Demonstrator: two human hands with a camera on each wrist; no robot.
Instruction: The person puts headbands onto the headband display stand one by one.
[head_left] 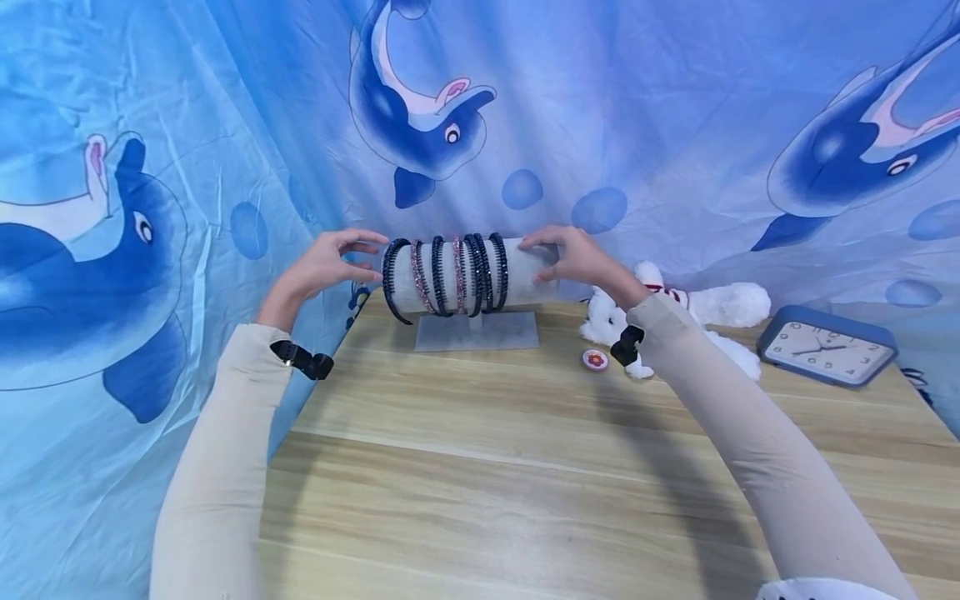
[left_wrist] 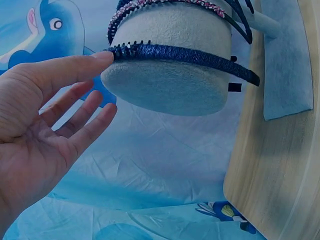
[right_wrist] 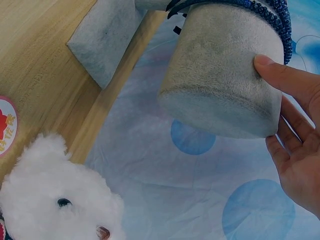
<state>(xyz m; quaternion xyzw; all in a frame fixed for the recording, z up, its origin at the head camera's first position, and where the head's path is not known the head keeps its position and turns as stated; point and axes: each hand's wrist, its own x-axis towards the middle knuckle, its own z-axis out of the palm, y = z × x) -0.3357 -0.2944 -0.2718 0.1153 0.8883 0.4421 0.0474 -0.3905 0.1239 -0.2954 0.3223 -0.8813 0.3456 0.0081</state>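
A grey fuzzy roll on a T-shaped stand [head_left: 477, 331] carries several headbands, dark glittery ones and pink sparkly ones [head_left: 420, 279]. My left hand [head_left: 337, 258] is at the roll's left end, its fingers spread. In the left wrist view the thumb tip meets the toothed edge of the outermost dark blue headband [left_wrist: 185, 54]; the other fingers stand apart from the roll. My right hand [head_left: 573, 254] grips the bare right end of the roll [right_wrist: 225, 60], thumb on its front and fingers round the far side.
Right of the stand lie a white plush toy [head_left: 731, 304], a small round badge with a red flower [head_left: 595, 360] and a blue-framed clock [head_left: 827, 346]. They rest on a wooden table [head_left: 487, 467]. A blue dolphin-print curtain [head_left: 660, 100] hangs close behind and along the left.
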